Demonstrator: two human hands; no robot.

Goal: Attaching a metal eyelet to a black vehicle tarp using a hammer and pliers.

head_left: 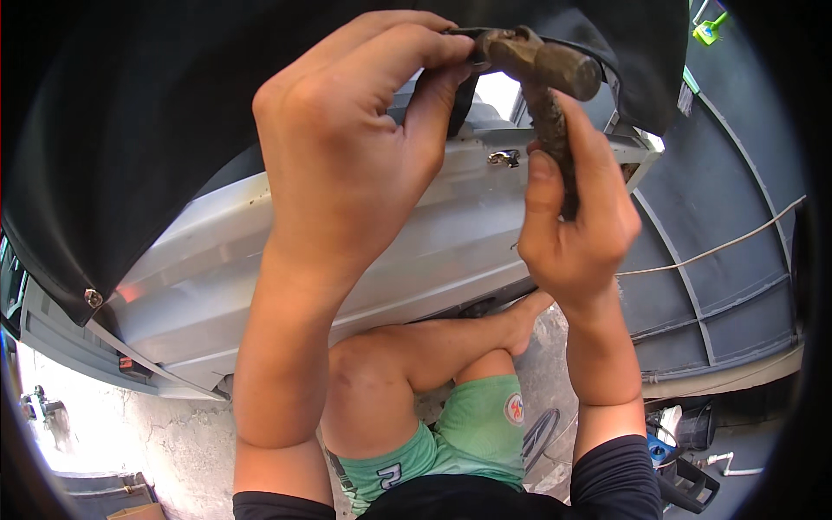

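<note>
My left hand (347,139) pinches the edge of a black sheet-like cover (147,113), fingertips right beside the hammer's head. In my right hand (594,212) is a worn hammer (568,71) with a rusty head and a rough dark handle, held with the head up. The head lies against or just in front of the cover's edge; I cannot tell whether they touch. Below it, a small shiny metal fitting (503,158) sits on the silver ribbed vehicle panel (364,282). Another round metal piece (93,298) is on the cover's lower left corner.
A dark grey ribbed metal wall (728,173) stands to the right, crossed by a pale cable (719,253). A green brush (709,30) shows at the top right. Black and blue equipment (689,485) lies at the lower right. My bent bare legs (373,381) are below the panel, over concrete floor (165,442).
</note>
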